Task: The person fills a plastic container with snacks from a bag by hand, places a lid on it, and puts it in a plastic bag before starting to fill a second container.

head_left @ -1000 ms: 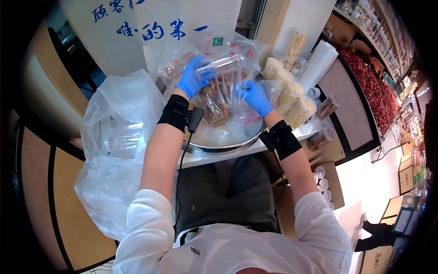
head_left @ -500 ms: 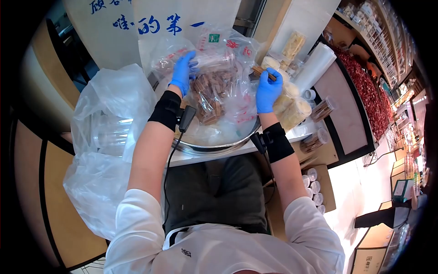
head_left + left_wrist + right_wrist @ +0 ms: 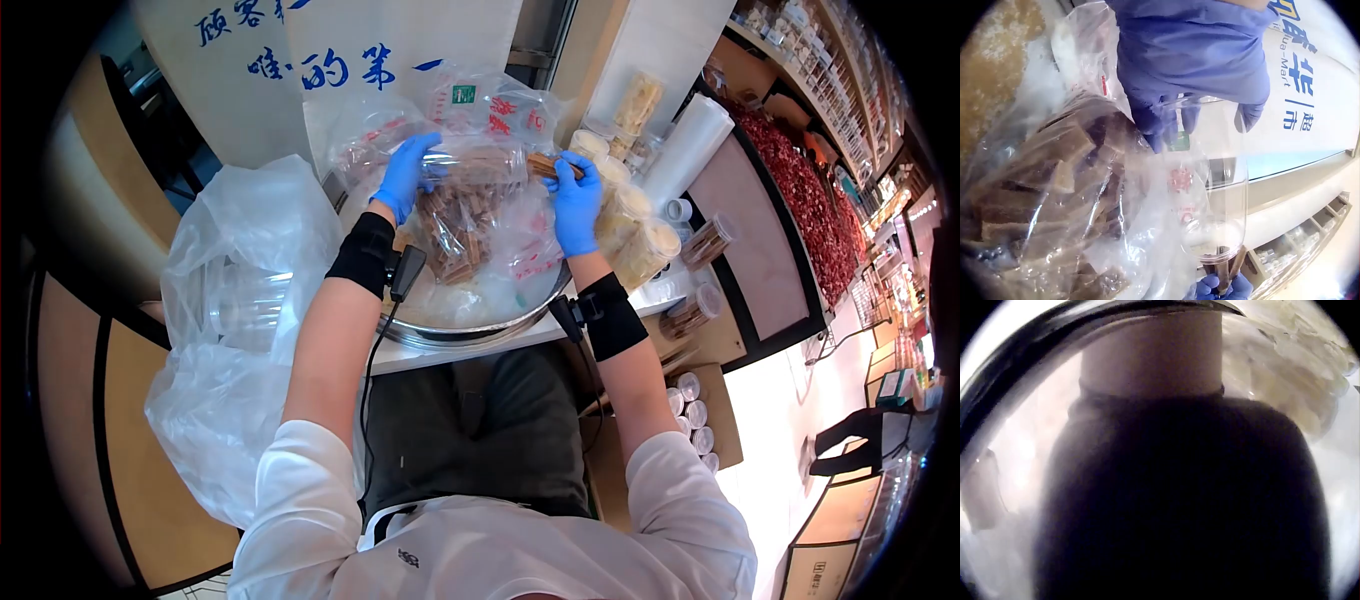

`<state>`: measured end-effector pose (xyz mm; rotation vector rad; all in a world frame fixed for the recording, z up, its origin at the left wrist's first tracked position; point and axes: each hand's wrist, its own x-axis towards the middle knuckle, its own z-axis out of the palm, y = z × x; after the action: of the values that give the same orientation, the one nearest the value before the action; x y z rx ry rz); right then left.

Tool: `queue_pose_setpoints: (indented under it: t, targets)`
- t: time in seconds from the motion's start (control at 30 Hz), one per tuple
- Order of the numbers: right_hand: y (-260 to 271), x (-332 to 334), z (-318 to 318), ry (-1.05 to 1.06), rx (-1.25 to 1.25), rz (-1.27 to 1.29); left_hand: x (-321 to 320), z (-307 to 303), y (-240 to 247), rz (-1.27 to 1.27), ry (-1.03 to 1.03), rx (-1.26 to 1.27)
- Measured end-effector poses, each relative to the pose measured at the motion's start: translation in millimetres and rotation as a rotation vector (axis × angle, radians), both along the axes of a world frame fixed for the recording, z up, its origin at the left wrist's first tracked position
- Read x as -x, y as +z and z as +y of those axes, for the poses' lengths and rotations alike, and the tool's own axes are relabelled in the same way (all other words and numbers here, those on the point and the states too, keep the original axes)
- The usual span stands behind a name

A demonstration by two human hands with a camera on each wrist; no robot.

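Observation:
The blue-gloved left hand [image 3: 404, 178] grips a clear plastic jar [image 3: 480, 164] lying sideways over a clear bag of brown sticks [image 3: 455, 225]. In the left wrist view, the left hand [image 3: 1191, 62] has its fingers round the jar [image 3: 1229, 169], whose mouth faces the other hand. The right hand [image 3: 577, 205] pinches several brown sticks [image 3: 541, 165] at the jar's mouth. Those sticks [image 3: 1225, 272] also show low in the left wrist view, with the right hand's gloved fingers [image 3: 1242, 286] around them. The right wrist view shows mostly a dark band, with that hand hidden.
Under the bag is a round metal tray [image 3: 470, 335]. Filled jars [image 3: 648, 250] stand to its right, beside a roll of clear bags [image 3: 690, 150]. A big translucent bag [image 3: 235, 400] with clear jars lies on the left. A person [image 3: 850, 440] stands in the far right aisle.
The right hand has come out of the bag with several brown sticks and moved left to the jar's mouth. The left hand still holds the jar, now turned more level.

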<state>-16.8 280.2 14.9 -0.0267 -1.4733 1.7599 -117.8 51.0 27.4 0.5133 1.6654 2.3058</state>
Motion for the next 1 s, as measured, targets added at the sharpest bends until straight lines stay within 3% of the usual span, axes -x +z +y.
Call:
queue_pose_setpoints:
  t: [0.07, 0.13, 0.3, 0.43, 0.5, 0.6, 0.8, 1.0]
  targets:
    - [0.0, -0.9, 0.3, 0.028, 0.013, -0.012, 3.2, -0.8, -1.7, -0.011, -0.014, 0.015]
    - [3.1, -4.7, -2.9, 0.056, 0.024, -0.023, 2.5, -2.5, -1.4, -0.056, -0.164, -0.074]
    - [-6.4, -2.3, -17.4, 0.326, -0.250, -0.049, -1.8, -1.2, -0.8, 0.057, -0.069, 0.039]
    - [-5.7, -6.3, -19.0, 0.341, -0.299, -0.083, -2.5, -2.9, -1.2, 0.153, -0.063, 0.119]
    - [-3.3, -13.4, -21.9, 0.398, -0.475, -0.250, -2.5, -2.4, 0.5, 0.117, -0.081, 0.112]
    - [-6.9, -9.2, -21.0, 0.432, -0.462, -0.252, -3.6, -4.0, 0.9, 0.060, -0.119, 0.069]
    - [-4.8, -6.6, -18.1, 0.367, -0.276, -0.103, 1.4, -0.1, -3.6, 0.037, -0.109, -0.051]
    - [3.4, -12.1, -22.0, 0.203, -0.319, -0.001, 2.7, -1.9, -1.8, -0.025, -0.133, -0.090]
